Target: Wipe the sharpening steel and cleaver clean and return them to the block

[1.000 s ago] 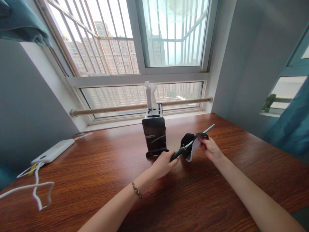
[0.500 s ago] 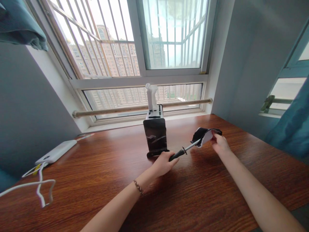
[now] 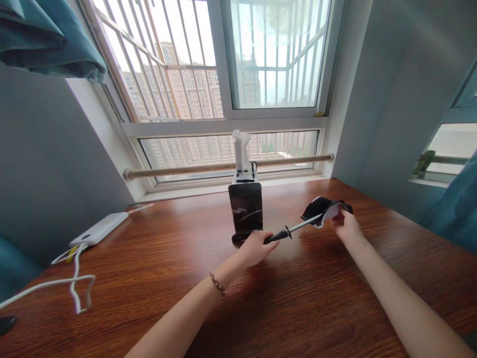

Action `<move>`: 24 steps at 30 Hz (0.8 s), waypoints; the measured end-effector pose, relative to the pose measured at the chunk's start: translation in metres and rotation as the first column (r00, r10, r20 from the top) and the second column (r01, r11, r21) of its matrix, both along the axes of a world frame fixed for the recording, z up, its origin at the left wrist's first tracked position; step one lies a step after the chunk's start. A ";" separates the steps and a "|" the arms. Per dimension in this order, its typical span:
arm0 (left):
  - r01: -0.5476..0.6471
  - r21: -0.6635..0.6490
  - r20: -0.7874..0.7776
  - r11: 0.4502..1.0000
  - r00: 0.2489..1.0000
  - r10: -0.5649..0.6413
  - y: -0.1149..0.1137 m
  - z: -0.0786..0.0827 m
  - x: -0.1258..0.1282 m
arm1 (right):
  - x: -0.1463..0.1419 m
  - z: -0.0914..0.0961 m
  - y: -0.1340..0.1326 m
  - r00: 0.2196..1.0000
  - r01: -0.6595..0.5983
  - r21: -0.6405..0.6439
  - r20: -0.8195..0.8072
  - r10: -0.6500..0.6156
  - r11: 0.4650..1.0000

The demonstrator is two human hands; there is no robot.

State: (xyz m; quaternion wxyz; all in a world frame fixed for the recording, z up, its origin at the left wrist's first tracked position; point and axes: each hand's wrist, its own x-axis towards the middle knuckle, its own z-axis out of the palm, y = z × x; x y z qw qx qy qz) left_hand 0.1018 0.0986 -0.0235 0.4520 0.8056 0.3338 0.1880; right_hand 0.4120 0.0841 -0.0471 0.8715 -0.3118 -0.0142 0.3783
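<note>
ok so the main thing here is a thin sword-like rod (image 3: 303,223): dark handle (image 3: 276,236), small dark guard (image 3: 287,231), pale straight shaft, tilted w/ the far end up to the right. It's held in front of & a bit right of the holder (image 3: 246,206), over the tabletop (image 3: 167,263); can't tell if it touches the wood. Far end's hidden in a cloth (image 3: 318,206), black one side, whitish the other.

L hand (image 3: 255,248) has its fingers closed round the handle, no gap afaict. R hand (image 3: 346,226) is pinching the cloth btwn thumb & fingers, at the far end of the shaft; can't tell if they press the rod thru it.

Re containers: just the holder, upright, glossy black front, white-ish top w/ dark slots. Approx two white upright pieces (image 3: 239,154) stick out of it, dunno what they are. Rest of the inside is hidden.
</note>
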 end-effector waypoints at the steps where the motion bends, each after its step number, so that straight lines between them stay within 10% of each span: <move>1: -0.042 0.080 0.015 0.996 0.999 0.041 -0.002 0.004 -0.001 | 0.001 -0.002 0.001 1.000 0.007 -0.010 -0.012 -0.007 1.000; 8: -0.143 0.209 0.091 0.968 0.988 0.126 -0.007 0.022 -0.007 | 0.001 -0.007 0.002 0.998 -0.006 -0.008 -0.059 0.005 1.000; 13: -0.069 -0.176 0.077 0.982 0.994 0.083 0.000 0.022 -0.002 | -0.005 0.002 -0.003 0.998 -0.056 0.121 0.012 0.055 0.991; 17: 0.027 -0.540 0.064 0.841 0.998 0.009 0.009 0.023 -0.003 | -0.010 0.002 -0.003 0.993 -0.102 0.197 0.076 0.089 0.975; 24: 0.026 -0.669 0.104 0.743 0.993 0.059 0.006 0.028 -0.006 | -0.017 -0.005 -0.001 0.980 -0.162 0.218 0.149 0.131 0.963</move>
